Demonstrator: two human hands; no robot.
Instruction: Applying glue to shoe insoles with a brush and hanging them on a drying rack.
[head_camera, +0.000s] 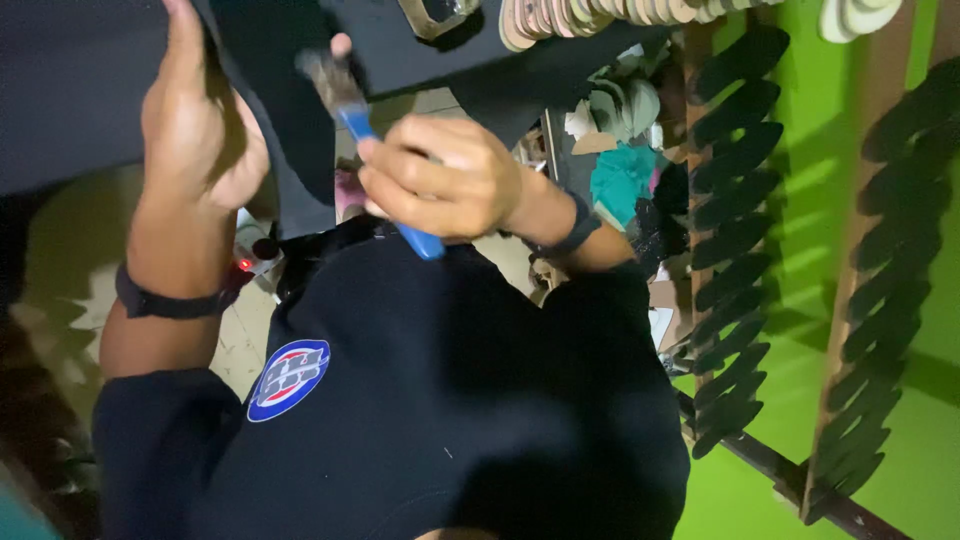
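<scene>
Right hand (440, 178) curled into a tight fist around the blue handle of a brush (370, 130), fingers wrapped together and thumb pressed on top, wrist bent so the knuckles face the camera. The brush runs slantwise through that fist, its blue end poking out below the hand and its metal band and pale bristles pointing up and away, the bristle end touching or just shy of the black sole piece (285, 110) – too blurred to call. That dark sole-shaped piece is the landmark here, hanging down in front of the chest. Left hand (200, 130), just left of the black sole piece, has it by the edge: fingers stretched long and close together up along the piece, palm turned toward it, forearm rising straight up with a dark wristband (165, 303) low on it. The right wrist carries a dark band as well. Below the piece, a dark shirt with a round blue, white and red patch (290, 378). Well to the right of the piece, wooden racks (865, 250) lined with more black soles against a green wall (820, 150). Above and right of it, a row of pale tan soles (590, 18)
</scene>
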